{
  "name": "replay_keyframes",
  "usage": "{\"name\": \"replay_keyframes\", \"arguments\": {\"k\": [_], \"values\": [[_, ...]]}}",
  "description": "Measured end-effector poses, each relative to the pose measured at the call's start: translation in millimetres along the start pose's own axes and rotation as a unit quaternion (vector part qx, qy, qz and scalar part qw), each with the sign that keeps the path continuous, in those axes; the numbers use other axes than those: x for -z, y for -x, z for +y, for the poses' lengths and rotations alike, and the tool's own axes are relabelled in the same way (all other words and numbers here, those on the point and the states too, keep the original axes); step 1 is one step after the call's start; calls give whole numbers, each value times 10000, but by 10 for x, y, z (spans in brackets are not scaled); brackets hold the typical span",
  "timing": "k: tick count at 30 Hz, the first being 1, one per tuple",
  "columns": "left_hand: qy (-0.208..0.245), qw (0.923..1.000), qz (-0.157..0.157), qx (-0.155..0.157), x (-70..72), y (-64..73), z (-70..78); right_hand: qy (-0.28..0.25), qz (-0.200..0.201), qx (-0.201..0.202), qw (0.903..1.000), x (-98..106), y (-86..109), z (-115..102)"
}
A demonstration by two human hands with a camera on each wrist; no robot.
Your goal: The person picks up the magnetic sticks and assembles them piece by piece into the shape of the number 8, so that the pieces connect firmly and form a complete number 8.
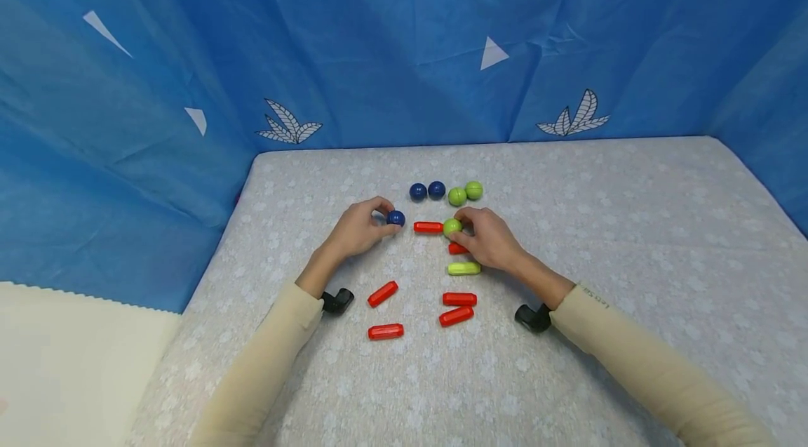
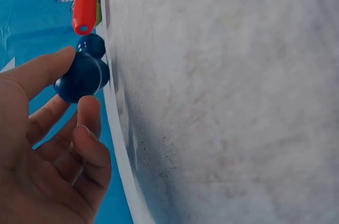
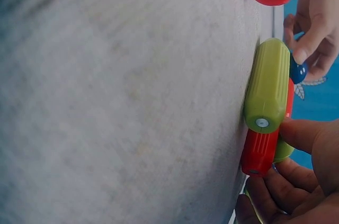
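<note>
My left hand (image 1: 356, 229) pinches a dark blue ball (image 1: 395, 217) between thumb and fingertips, left of a red rod (image 1: 428, 227). In the left wrist view the blue ball (image 2: 82, 78) shows between thumb and fingers. Across from it, my right hand (image 1: 494, 240) pinches a lime green ball (image 1: 452, 227) that touches the red rod's right end. A gap separates the blue ball from the rod's left end. Just below the green ball lies another red rod (image 1: 456, 248), partly hidden by the right hand. Nearer me is a lime green ribbed rod (image 3: 267, 86).
Two blue balls (image 1: 418, 192) and two green balls (image 1: 457, 196) sit behind the hands. Several red rods (image 1: 386, 331) lie scattered on the patterned tablecloth (image 1: 600, 222) in front. A blue curtain (image 1: 391, 47) hangs behind the table. Black wrist cameras (image 1: 533, 318) sit by both forearms.
</note>
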State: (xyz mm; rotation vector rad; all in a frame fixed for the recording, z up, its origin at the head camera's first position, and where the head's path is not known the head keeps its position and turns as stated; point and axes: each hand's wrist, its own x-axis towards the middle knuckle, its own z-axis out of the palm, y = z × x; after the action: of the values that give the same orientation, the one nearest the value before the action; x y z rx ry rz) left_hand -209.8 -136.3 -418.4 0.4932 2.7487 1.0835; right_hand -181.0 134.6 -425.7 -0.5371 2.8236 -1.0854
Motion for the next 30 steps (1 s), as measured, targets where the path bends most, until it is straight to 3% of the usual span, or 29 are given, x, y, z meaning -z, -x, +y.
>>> {"name": "replay_keyframes", "arguments": {"k": [13,30], "values": [[-74,9989,-391,-229,-74,6,3,9,50,75,10000,-18,-10,3],[-9,9987,-465,-223,-97,6,-4,59,46,-11,10000,-10,-2,11]]}}
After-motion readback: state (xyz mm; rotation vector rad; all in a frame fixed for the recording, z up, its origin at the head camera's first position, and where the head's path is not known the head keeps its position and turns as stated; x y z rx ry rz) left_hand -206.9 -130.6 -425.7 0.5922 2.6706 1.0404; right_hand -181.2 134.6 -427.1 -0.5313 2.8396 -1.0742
